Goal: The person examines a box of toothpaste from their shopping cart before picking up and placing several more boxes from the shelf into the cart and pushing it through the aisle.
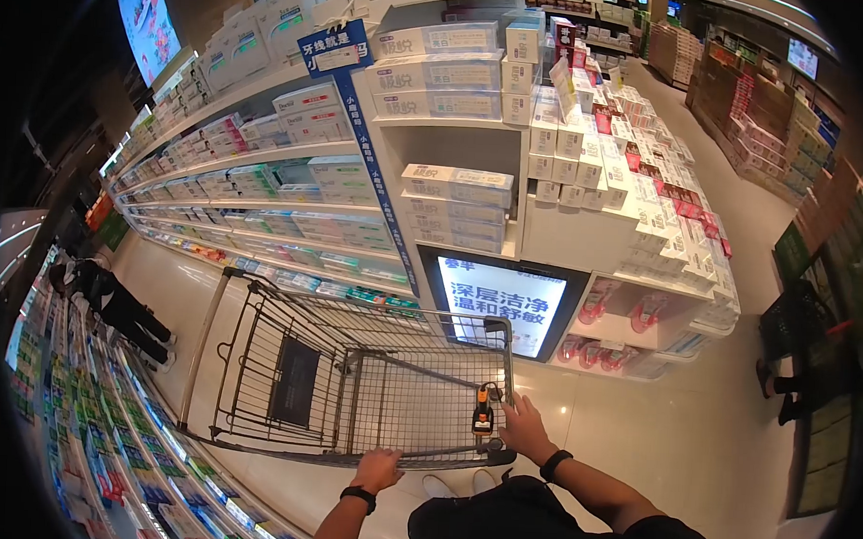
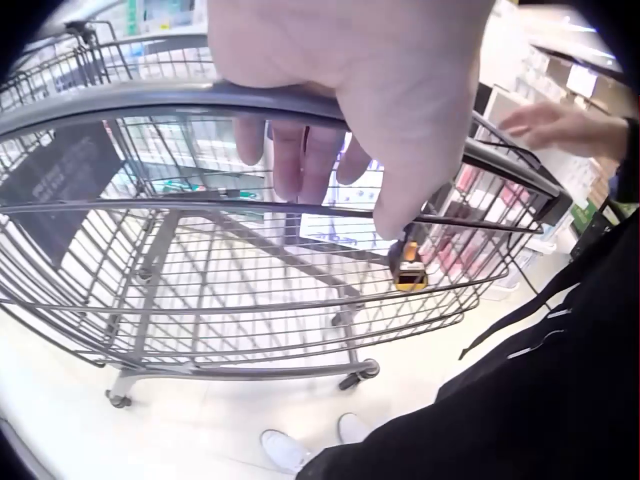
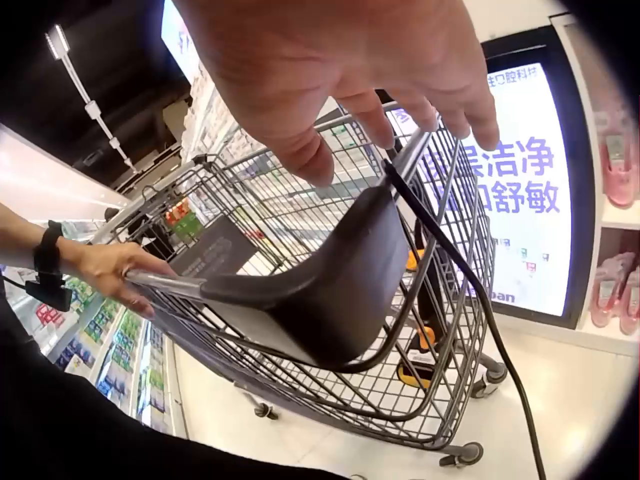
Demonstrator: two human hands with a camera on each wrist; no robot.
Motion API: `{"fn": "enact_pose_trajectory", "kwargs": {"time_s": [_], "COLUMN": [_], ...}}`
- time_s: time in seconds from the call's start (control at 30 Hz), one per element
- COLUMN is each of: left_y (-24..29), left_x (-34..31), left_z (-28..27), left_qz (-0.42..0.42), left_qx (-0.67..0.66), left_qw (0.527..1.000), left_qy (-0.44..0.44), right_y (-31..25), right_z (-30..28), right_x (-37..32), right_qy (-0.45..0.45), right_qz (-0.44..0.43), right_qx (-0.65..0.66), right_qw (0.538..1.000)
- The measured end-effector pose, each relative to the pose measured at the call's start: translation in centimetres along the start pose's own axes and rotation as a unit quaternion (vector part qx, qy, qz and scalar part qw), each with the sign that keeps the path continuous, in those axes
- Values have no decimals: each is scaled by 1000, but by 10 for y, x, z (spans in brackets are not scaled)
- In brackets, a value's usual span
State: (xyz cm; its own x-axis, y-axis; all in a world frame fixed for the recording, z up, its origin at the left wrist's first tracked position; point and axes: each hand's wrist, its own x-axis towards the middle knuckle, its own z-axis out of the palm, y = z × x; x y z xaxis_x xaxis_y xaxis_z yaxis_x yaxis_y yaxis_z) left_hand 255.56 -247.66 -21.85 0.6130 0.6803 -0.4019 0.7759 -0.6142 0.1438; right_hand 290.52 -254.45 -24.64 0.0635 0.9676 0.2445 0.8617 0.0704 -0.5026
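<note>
A wire shopping cart (image 1: 293, 360) stands in a shop aisle in front of me, and its basket looks empty. My left hand (image 1: 377, 469) grips the left part of the grey handle bar (image 1: 442, 460), fingers curled round the bar (image 2: 120, 98). My right hand (image 1: 524, 428) is at the bar's right end, fingers straight and spread over the cart's corner (image 3: 400, 160); I cannot tell whether they touch it. A small orange and black device (image 1: 483, 413) hangs on the cart's rear wall just left of the right hand, with a black cable (image 3: 480, 310) running down from the rim.
Shelves of boxed goods (image 1: 262, 185) line the aisle ahead and left. An end display carries a lit screen (image 1: 502, 306). A low shelf (image 1: 107, 419) runs along my left. One person crouches at the left (image 1: 112, 304); another stands at the right (image 1: 793, 382). Pale floor (image 1: 694, 425) opens rightward.
</note>
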Motion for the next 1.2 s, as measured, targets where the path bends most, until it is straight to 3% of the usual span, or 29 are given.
{"fn": "enact_pose_trajectory", "kwargs": {"time_s": [0.03, 0.2, 0.53, 0.67, 0.83, 0.93, 1.07, 1.2], "left_y": [-10, -60, -59, -67, -74, -59, -59, -55], "left_x": [-6, -22, -11, -8, -2, -27, -27, -26], "left_z": [-6, -9, -6, 1, 1, -17, -28, -40], "left_qz": [-18, -86, -170, -147, -141, -65, -50, -75], "left_qx": [8, 51, 68, 58, 59, -10, -10, -78], "left_qw": [1000, 993, 976, 979, 970, 997, 994, 988], "left_qy": [-10, -62, -122, -130, -191, -46, -99, -111], "right_y": [3, -3, -14, -13, -16, -21, -17, -26], "right_z": [2, 11, 6, 13, 19, 16, 31, 34], "right_x": [-7, -21, -24, -29, -29, -28, -32, -37], "right_qy": [-48, -102, -68, -15, -22, -28, 22, 66], "right_qz": [24, 96, 120, 94, 129, 143, 125, 182], "right_qx": [-2, 83, 93, 87, 98, 98, 74, 37], "right_qw": [999, 987, 986, 992, 986, 984, 989, 980]}}
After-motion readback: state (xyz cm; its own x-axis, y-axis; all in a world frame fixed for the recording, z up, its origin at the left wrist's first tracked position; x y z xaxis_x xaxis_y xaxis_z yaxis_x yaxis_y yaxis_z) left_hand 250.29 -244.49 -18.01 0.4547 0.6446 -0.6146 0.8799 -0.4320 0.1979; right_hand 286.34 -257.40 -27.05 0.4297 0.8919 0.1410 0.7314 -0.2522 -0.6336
